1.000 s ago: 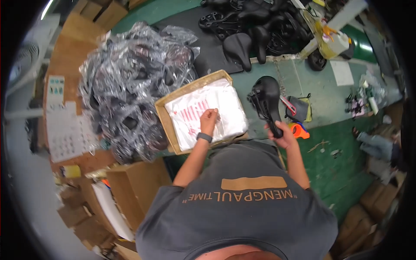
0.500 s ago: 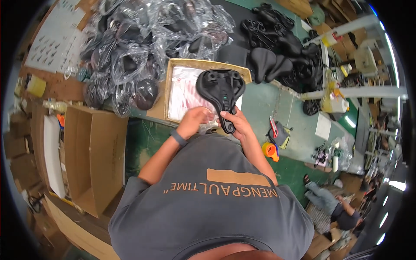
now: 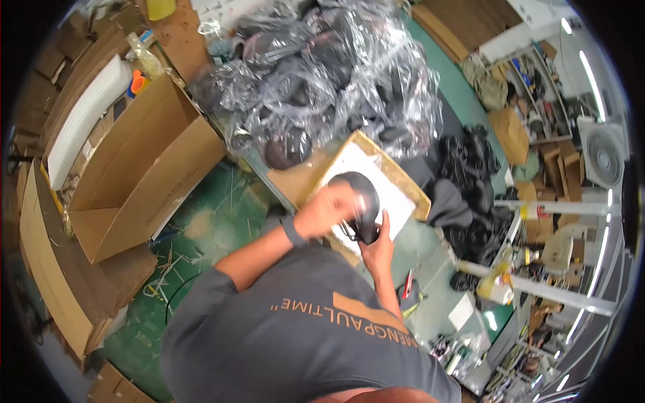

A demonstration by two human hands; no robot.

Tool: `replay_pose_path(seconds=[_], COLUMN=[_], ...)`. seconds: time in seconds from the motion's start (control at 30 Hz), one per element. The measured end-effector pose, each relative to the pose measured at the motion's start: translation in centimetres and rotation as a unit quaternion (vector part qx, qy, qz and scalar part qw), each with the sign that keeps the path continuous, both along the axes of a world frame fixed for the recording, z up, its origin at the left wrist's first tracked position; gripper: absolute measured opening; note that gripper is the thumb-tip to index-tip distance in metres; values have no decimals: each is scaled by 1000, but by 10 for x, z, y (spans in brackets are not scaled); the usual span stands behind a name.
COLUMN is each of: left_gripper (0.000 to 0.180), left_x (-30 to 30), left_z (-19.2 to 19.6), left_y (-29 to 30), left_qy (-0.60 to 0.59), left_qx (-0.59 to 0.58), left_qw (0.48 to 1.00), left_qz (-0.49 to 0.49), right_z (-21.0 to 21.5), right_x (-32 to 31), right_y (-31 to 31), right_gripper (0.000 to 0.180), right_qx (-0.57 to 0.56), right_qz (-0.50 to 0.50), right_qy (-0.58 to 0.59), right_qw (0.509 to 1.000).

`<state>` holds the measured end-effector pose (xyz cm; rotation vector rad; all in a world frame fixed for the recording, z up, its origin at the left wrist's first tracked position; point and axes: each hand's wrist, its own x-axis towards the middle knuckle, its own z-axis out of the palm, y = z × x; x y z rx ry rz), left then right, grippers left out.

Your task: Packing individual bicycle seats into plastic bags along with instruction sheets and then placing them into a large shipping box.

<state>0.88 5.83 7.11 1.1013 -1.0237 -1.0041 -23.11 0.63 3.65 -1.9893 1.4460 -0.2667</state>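
A black bicycle saddle (image 3: 366,196) is held tilted over a shallow yellow-edged box (image 3: 422,205) with white sheets (image 3: 395,188) inside. My right hand (image 3: 377,254) grips the saddle's near end, thumb up along its side. Across the saddle's left side lies my left hand (image 3: 326,211), a dark band on its wrist. Motion smears its fingers, so their hold is unclear. Part of the saddle is hidden behind that hand.
Beyond the box lies a heap of plastic-wrapped saddles (image 3: 322,74). Bare black saddles (image 3: 470,195) are piled to the right. A tall open carton (image 3: 154,181) stands at left. A red cutter (image 3: 408,283) lies on the green table (image 3: 430,258) near my right arm.
The saddle has turned from its underside showing to a tilted, side-on pose. My left hand has moved onto it from beside it. The whole view has swung round toward the left.
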Motion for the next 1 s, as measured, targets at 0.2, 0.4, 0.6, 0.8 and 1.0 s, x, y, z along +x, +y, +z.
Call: replay_pose_path(seconds=[0.2,0.4,0.6,0.8,1.0], left_gripper=[35,55,37,31,23], left_x=[32,79,305,135,-170], left_z=[-40,35,-1,-103,-188], left_y=[50,-46,-250,-286,-159], left_qy=[172,246,216,-51,-297], left_qx=[53,70,-187,-37,72], left_qw=[956,967,950,961,947], left_qz=[-230,4,125,270,-100], right_z=[-4,100,72,-65,-131], right_x=[51,81,9,-157,-287], right_y=[-12,-2,-7,31,64], right_gripper=[81,97,76,84,89], right_qx=[288,-15,89,46,199], right_qz=[-150,243,53,35,-99], right_qy=[-427,-234,-271,67,100], right_qw=[844,941,957,996,970])
